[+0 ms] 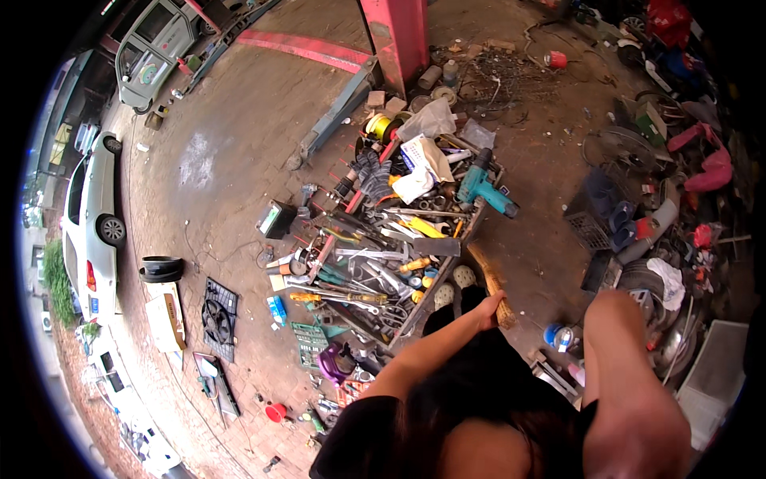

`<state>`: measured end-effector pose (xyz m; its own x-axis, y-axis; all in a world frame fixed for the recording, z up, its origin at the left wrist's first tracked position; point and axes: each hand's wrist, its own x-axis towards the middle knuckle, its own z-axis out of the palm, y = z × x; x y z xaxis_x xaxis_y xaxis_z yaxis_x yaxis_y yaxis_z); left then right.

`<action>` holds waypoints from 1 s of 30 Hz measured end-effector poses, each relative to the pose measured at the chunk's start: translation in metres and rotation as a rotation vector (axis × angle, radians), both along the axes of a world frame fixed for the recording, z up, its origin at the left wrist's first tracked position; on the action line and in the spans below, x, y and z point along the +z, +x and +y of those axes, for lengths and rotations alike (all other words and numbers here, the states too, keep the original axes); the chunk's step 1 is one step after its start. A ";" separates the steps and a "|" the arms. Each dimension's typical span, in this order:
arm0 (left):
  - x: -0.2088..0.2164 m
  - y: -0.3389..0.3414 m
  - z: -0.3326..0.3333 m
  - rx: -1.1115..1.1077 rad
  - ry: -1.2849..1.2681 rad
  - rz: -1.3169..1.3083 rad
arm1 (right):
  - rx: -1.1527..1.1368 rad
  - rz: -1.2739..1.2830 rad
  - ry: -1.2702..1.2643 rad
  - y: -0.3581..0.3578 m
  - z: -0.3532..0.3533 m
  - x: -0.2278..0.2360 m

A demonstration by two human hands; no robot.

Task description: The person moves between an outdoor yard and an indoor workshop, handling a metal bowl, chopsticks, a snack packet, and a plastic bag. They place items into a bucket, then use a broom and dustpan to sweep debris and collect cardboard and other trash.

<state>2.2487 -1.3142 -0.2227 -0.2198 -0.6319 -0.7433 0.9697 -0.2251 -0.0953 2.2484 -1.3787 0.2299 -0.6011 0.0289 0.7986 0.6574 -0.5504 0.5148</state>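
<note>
My left hand (491,310) is closed round the lower end of a long, straw-brown thing (489,275) that looks like a short hand broom. Its upper part is smeared and points toward the tool tray (415,326). My right arm (614,343) is bent close to the camera at the lower right; no fingers of that hand show. In and around the tray lie wrenches, screwdrivers (339,298) and a yellow-handled tool (423,227). A teal cordless power tool (483,189) rests on the tray's right edge, above the broom-like thing.
A red lift post (396,40) stands beyond the tray. Left are a black fan (217,315), a cardboard box (164,321) and a parked white car (94,231). Right are a blue-and-white can (561,337), a black crate (589,219) and piled scrap. My shoes (455,287) stand beside the tray.
</note>
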 end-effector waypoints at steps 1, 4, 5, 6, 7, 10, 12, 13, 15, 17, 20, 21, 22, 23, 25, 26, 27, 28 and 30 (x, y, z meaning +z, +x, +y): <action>-0.004 0.009 0.000 0.038 0.003 0.001 | 0.182 -0.216 0.124 0.060 -0.008 -0.025; -0.025 0.015 -0.004 0.161 -0.046 0.066 | 0.383 0.928 0.971 0.153 -0.009 -0.169; -0.039 0.014 -0.004 0.200 -0.110 0.129 | 0.253 1.554 0.883 0.175 -0.013 -0.224; -0.032 0.021 -0.010 0.200 -0.104 0.123 | 0.247 1.754 0.945 0.206 -0.024 -0.314; -0.019 0.028 -0.010 0.197 -0.089 0.120 | 0.237 1.818 1.182 0.228 -0.028 -0.388; 0.008 0.042 -0.015 0.258 -0.121 0.158 | -0.241 1.942 1.082 0.263 -0.020 -0.474; 0.013 0.049 -0.017 0.230 -0.097 0.048 | -0.367 2.109 0.958 0.281 -0.013 -0.490; 0.015 0.050 -0.017 0.215 -0.086 -0.005 | -0.559 2.097 0.858 0.288 -0.007 -0.495; 0.020 0.053 -0.018 0.284 -0.064 0.031 | -0.774 2.171 0.795 0.293 0.004 -0.503; 0.026 0.054 -0.018 0.355 -0.052 0.066 | -0.796 2.258 0.714 0.296 0.005 -0.512; -0.001 0.031 -0.015 0.566 -0.099 0.130 | -0.593 2.350 0.744 0.296 -0.002 -0.515; -0.003 0.027 -0.016 0.584 -0.061 0.141 | -0.468 2.361 0.819 0.295 -0.010 -0.519; -0.003 0.023 -0.016 0.603 -0.025 0.153 | -0.301 2.337 0.938 0.291 -0.016 -0.524; -0.001 0.021 -0.016 0.625 0.005 0.164 | -0.131 2.304 1.047 0.287 -0.023 -0.528; 0.012 0.017 -0.007 0.702 -0.013 0.124 | 0.094 2.258 1.125 0.269 -0.038 -0.532; 0.013 0.010 -0.003 0.732 -0.025 0.130 | 0.305 2.284 1.204 0.259 -0.053 -0.534; 0.014 0.000 0.001 0.768 -0.036 0.137 | 0.520 2.313 1.275 0.245 -0.063 -0.536; 0.021 -0.008 0.005 0.833 -0.013 0.142 | 0.720 2.324 1.258 0.230 -0.063 -0.517; 0.024 -0.033 0.010 0.936 -0.045 0.132 | 0.844 2.440 1.157 0.196 -0.070 -0.491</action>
